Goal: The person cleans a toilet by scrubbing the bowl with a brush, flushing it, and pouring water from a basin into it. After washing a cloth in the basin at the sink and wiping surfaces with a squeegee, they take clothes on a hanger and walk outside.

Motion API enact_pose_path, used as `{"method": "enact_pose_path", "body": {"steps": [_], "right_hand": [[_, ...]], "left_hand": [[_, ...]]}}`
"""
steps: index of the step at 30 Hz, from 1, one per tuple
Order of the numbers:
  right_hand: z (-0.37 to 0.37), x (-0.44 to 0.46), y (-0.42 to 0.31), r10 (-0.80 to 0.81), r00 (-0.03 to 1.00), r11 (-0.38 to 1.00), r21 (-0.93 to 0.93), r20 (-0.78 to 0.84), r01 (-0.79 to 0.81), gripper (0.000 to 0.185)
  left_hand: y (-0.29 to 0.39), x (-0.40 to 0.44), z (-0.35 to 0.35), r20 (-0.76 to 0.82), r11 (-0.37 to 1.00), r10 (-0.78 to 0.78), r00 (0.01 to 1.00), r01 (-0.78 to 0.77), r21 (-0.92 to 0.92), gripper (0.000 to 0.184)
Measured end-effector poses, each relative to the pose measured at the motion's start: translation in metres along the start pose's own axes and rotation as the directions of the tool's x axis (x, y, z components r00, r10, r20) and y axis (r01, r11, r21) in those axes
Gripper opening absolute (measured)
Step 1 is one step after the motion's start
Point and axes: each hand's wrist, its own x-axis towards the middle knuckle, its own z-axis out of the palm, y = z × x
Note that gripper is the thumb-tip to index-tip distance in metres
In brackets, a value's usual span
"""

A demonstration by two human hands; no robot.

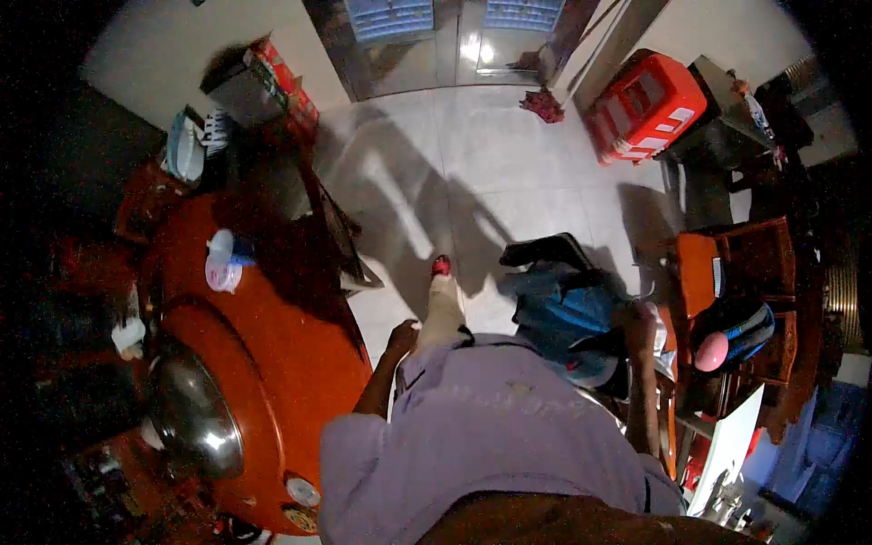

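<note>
On the right, my right hand [641, 329] is closed on a bundle of dark blue clothes [563, 304]. The bundle hangs in front of my right side, with a black piece [545, 251] at its far end and paler cloth near the hand. My left hand [402, 338] hangs beside my beige trouser leg [443, 313], near the edge of the round red-brown table [300, 363]. It is dark and small here, so I cannot make out its fingers. One foot in a red shoe [441, 265] is stretched forward on the tiles.
A clear dome cover [195, 413] and a small lidded container [222, 272] stand on the table. Ahead is a glass double door [454, 54]. A red plastic box [649, 107] stands at the back right. Wooden chairs [698, 272] line the right side, with a pink balloon-like object [712, 351].
</note>
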Motion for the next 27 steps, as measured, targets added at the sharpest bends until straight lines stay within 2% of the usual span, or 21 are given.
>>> {"method": "enact_pose_path", "body": {"steps": [1, 3, 4, 5, 6, 7, 8, 9, 12, 13, 14, 16, 17, 20, 21, 24, 26, 27], "right_hand": [[0.009, 0.021, 0.006, -0.209, 0.976, 0.976, 0.047, -0.065, 0.212, 0.018], [0.031, 0.054, 0.023, -0.145, 0.984, 0.886, 0.43, -0.102, 0.175, 0.014], [0.027, 0.072, -0.012, -0.174, 0.974, 0.957, 0.209, -0.143, 0.202, 0.016], [0.023, 0.089, -0.045, -0.203, 0.962, 0.979, -0.023, -0.183, 0.202, 0.019], [0.03, 0.111, -0.082, -0.177, 0.961, 0.984, -0.004, -0.213, 0.18, 0.015], [0.03, 0.128, -0.109, -0.139, 0.962, 0.989, 0.018, -0.236, 0.148, 0.015], [0.033, 0.141, -0.121, -0.089, 0.963, 0.994, 0.041, -0.253, 0.102, 0.017], [0.036, 0.161, -0.107, -0.138, 0.964, 0.99, 0.01, -0.228, 0.144, 0.017], [0.045, 0.219, -0.156, -0.031, 0.964, 0.997, -0.078, -0.263, 0.01, 0.013], [0.05, 0.238, -0.192, -0.008, 0.958, 0.997, 0.069, -0.287, 0.029, 0.013], [0.056, 0.26, -0.19, -0.055, 0.958, 0.993, 0.082, -0.281, 0.081, 0.015], [0.071, 0.307, -0.184, -0.153, 0.955, 0.976, 0.111, -0.254, 0.187, 0.019], [0.078, 0.333, -0.189, -0.11, 0.964, 0.988, 0.078, -0.242, 0.132, 0.021], [0.09, 0.411, -0.221, 0.118, 0.985, 0.98, 0.177, -0.128, -0.094, 0.022], [0.099, 0.44, -0.222, 0.061, 0.987, 0.993, 0.111, -0.15, -0.044, 0.023], [0.105, 0.507, -0.241, 0.012, 0.989, 0.992, 0.125, -0.145, 0.006, 0.023], [0.114, 0.548, -0.254, -0.004, 0.99, 0.984, 0.173, -0.138, 0.028, 0.023], [0.118, 0.563, -0.259, -0.015, 0.992, 0.981, 0.189, -0.125, 0.038, 0.022]], "left_hand": [[0.017, 0.028, -0.022, 0.061, 0.962, -0.054, 0.997, 0.069, -0.266, 0.03], [0.028, 0.106, -0.047, -0.089, 0.98, 0.158, 0.983, -0.167, -0.111, 0.029], [0.042, 0.148, -0.063, -0.16, 0.958, 0.279, 0.947, -0.287, -0.026, 0.028], [0.054, 0.187, -0.083, -0.151, 0.917, 0.394, 0.907, -0.376, 0.131, 0.028], [0.036, 0.25, -0.085, -0.247, 0.885, 0.391, 0.886, -0.436, -0.163, 0.029], [0.067, 0.279, -0.118, -0.287, 0.786, 0.618, 0.732, -0.579, 0.215, 0.029], [0.094, 0.307, -0.145, -0.219, 0.563, 0.808, 0.547, -0.61, 0.558, 0.03], [0.153, 0.308, -0.186, -0.027, 0.926, 0.351, 0.936, -0.343, 0.158, 0.029], [0.219, 0.398, -0.245, -0.068, 0.875, 0.454, 0.888, -0.431, 0.22, 0.033], [0.229, 0.432, -0.256, -0.121, 0.788, 0.598, 0.792, -0.553, 0.272, 0.034], [0.238, 0.463, -0.259, -0.172, 0.681, 0.725, 0.667, -0.657, 0.323, 0.035], [0.267, 0.512, -0.279, -0.098, 0.802, 0.595, 0.798, -0.581, 0.142, 0.037], [0.281, 0.53, -0.288, -0.053, 0.853, 0.522, 0.852, -0.519, 0.056, 0.038], [0.309, 0.583, -0.323, -0.238, 0.633, 0.771, 0.591, -0.669, 0.391, 0.043], [0.333, 0.595, -0.344, -0.194, 0.673, 0.688, 0.699, -0.514, 0.532, 0.047], [0.399, 0.624, -0.411, -0.213, 0.698, 0.624, 0.752, -0.414, 0.584, 0.053], [0.441, 0.667, -0.453, -0.241, 0.484, 0.669, 0.703, -0.166, 0.86, 0.061], [0.463, 0.675, -0.478, -0.213, 0.259, 0.852, 0.479, -0.032, 0.965, 0.064]]}}
